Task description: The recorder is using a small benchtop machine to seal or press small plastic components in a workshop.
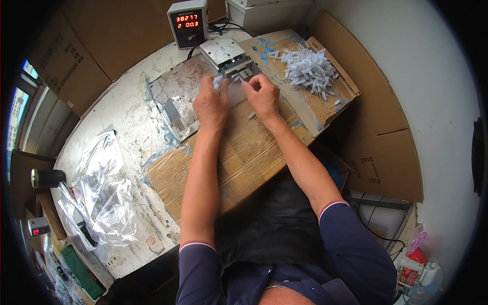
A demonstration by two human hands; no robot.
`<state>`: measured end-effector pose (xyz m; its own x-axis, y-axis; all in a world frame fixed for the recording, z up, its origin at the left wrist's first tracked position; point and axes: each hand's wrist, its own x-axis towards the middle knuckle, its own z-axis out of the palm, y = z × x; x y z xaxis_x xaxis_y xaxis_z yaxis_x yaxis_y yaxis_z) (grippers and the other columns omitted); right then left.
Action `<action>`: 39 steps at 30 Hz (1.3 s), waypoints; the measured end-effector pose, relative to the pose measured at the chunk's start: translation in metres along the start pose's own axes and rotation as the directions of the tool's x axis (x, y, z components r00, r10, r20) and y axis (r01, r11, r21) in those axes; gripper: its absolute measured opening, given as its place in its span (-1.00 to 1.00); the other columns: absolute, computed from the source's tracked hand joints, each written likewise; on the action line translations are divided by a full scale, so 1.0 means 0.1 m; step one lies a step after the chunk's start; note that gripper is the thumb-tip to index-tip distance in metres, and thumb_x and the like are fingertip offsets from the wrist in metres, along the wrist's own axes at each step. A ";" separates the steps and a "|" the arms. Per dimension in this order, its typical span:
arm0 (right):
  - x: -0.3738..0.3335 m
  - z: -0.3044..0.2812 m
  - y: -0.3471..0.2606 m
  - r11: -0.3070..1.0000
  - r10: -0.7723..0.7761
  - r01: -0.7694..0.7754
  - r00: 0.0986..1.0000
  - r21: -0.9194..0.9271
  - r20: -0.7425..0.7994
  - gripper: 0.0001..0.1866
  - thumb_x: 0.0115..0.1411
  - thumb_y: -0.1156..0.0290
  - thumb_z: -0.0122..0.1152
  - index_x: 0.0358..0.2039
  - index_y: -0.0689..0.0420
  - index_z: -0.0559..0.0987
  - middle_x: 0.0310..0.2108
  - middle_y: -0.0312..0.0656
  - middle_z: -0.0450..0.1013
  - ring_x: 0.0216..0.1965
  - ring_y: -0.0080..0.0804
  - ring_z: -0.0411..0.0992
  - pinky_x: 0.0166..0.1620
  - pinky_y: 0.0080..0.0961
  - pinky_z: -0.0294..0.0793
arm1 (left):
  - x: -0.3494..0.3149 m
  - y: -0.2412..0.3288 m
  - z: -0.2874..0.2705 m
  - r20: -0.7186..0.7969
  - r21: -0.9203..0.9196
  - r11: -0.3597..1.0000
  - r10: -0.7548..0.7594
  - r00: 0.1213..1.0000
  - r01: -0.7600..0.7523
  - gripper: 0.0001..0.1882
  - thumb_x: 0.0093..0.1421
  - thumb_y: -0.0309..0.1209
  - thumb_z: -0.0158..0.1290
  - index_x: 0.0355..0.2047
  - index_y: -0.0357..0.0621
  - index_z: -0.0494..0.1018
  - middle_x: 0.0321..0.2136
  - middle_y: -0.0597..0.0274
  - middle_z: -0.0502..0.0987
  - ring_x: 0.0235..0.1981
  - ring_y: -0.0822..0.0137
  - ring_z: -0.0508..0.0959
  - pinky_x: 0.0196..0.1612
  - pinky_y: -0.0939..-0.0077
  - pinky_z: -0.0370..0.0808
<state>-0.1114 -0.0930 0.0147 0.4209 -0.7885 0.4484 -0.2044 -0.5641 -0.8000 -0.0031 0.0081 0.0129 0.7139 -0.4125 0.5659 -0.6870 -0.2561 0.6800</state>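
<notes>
My left hand (211, 104) is closed around a small bunch of translucent plastic pieces (217, 82), which shows at the fingertips. To its right, my right hand (262, 97) has thumb and forefinger pinched together at the front of a metal fixture (239, 66). Something small and pale seems to be at that pinch, too small to make out. A steel block (221, 51) sits behind the fixture, on a stained metal plate (178, 91). One loose translucent piece (251, 116) lies on the cardboard near my right wrist.
A heap of translucent plastic pieces (310, 71) lies on cardboard at the right. Behind the plate stands a counter box (188, 24) with red digits. Crumpled plastic bags (104, 193) and a black cup (48, 178) are at the left. A cardboard sheet (239, 157) covers the near edge.
</notes>
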 end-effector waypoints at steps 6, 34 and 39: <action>-0.12 -0.40 -0.04 0.997 -0.044 0.049 0.997 -0.067 0.065 -0.82 0.11 0.44 0.41 -0.42 0.17 0.53 -0.49 -0.16 0.53 -0.43 -0.18 0.52 -0.30 -0.29 0.51 | 0.00 0.06 -0.04 0.147 0.164 0.984 0.048 0.988 -0.073 -0.67 0.20 -0.27 0.24 -0.13 -0.12 0.42 -0.29 -0.05 0.64 -0.35 -0.11 0.67 -0.34 0.06 0.58; -0.11 -0.43 0.07 0.977 0.054 -0.055 0.999 0.206 0.010 -0.88 0.23 0.45 0.31 -0.33 0.24 0.61 -0.46 -0.26 0.57 -0.44 -0.49 0.51 -0.35 -0.48 0.48 | 0.01 0.09 -0.06 0.016 -0.131 0.936 0.331 0.943 -0.326 -0.79 0.22 -0.41 0.26 -0.17 -0.10 0.51 -0.25 0.12 0.59 -0.33 0.01 0.64 -0.31 0.24 0.57; 0.05 -0.20 0.08 0.883 0.168 -0.174 0.984 0.435 0.051 -0.85 0.28 0.44 0.30 -0.33 0.28 0.61 -0.48 -0.39 0.54 -0.46 -0.72 0.43 -0.39 -0.62 0.43 | -0.12 0.24 0.05 0.014 -0.317 0.917 0.261 0.965 -0.244 -0.82 0.25 -0.43 0.25 -0.19 -0.16 0.51 -0.34 0.08 0.61 -0.35 0.14 0.66 -0.30 0.35 0.55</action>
<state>-0.1282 -0.1064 0.0181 0.4250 -0.8587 0.2863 0.1312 -0.2545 -0.9581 -0.0292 0.0022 0.0199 0.5077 -0.4771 0.7174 -0.7605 0.1430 0.6334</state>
